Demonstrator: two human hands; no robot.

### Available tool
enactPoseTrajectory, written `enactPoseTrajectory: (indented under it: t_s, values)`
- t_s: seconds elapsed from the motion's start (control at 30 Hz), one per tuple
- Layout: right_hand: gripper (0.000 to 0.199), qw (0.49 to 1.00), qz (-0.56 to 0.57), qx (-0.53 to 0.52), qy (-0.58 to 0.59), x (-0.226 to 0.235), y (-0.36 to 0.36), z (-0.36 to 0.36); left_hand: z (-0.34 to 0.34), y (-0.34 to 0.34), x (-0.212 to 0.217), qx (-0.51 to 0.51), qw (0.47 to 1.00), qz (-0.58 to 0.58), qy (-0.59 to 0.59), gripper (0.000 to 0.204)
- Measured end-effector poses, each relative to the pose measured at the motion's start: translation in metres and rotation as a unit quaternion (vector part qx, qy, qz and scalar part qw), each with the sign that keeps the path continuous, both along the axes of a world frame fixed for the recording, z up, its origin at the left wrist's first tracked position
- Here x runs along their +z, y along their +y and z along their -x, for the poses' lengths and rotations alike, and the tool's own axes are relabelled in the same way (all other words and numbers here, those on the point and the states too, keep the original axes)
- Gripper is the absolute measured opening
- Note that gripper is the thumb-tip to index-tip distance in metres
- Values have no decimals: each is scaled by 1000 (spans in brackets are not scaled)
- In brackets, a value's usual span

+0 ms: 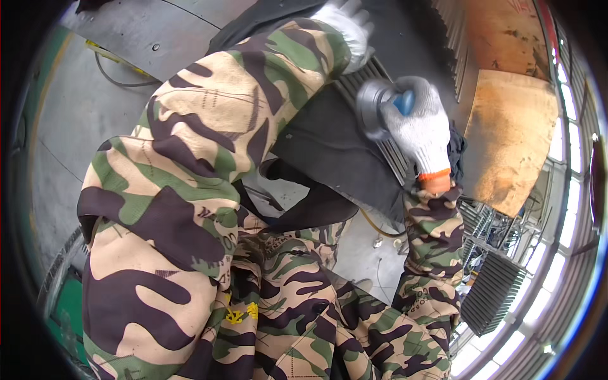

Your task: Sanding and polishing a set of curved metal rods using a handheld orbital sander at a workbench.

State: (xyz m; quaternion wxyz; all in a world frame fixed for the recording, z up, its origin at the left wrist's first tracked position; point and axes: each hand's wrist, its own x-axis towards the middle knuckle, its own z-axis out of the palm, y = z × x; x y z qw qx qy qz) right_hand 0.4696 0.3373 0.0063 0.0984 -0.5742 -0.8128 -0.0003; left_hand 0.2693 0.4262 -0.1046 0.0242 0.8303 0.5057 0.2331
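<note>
My right hand (421, 123), in a white knit glove with an orange cuff, is wrapped round a palm sander (372, 109) with a round grey body and a blue part on top. The sander rests on a strip of grey ribbed metal (394, 158), and its edge looks smeared by motion. Farther off, my left hand (349, 31), also in a white glove, lies with its fingers stretched out near the far part of the ribbed metal. Nothing shows in it, though the sleeve and blur hide some of it. Dark cloth (342, 145) lies beside and under the ribbed piece.
More ribbed metal (459, 44) stands at the far right beside brown, stained boards (513, 133). A dark finned block (491, 294) is at the lower right. To the left is a grey metal surface (136, 28), with a hose (117, 79) below it.
</note>
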Motion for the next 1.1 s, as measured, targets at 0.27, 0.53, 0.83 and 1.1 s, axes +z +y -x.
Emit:
enactPoseTrajectory:
  t_s: [0.27,0.53,0.83,1.1]
  values:
    - [36,1000,11,-23,-5,5,1,9,-1,-13,-12,24,999,-9,-26,66]
    - [37,999,32,-19,-11,4,5,2,25,-31,4,-76,996,21,-43,72]
    - [36,998,47,-41,-9,2,-5,-4,16,-33,-6,-19,999,-31,7,70]
    - [41,993,67,-96,-14,2,-2,-29,17,-39,-2,-37,995,-85,45,56]
